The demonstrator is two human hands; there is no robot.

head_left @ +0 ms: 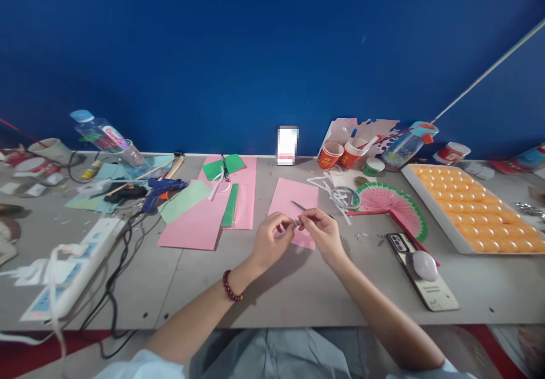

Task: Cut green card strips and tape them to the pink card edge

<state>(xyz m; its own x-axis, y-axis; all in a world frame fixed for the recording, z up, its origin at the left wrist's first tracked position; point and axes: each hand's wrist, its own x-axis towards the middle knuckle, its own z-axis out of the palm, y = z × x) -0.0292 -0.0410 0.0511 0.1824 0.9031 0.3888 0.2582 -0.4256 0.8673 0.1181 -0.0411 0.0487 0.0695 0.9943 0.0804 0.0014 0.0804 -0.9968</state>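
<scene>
Over a pink paper sheet, my left hand and my right hand meet fingertip to fingertip. Both are closed in a pinch. A tiny greenish piece shows at the left fingertips, and the right fingers touch it or come very close. From the top of my right hand a thin dark pointed tool sticks out to the upper left; its other end is hidden by the fingers, so its kind is unclear. A beaded bracelet circles my left wrist.
To the left lie pink sheets, green paper, a blue glue gun and a white power strip with cables. On the right are red paper cups, a watermelon-patterned fan, a phone and a tray of orange balls.
</scene>
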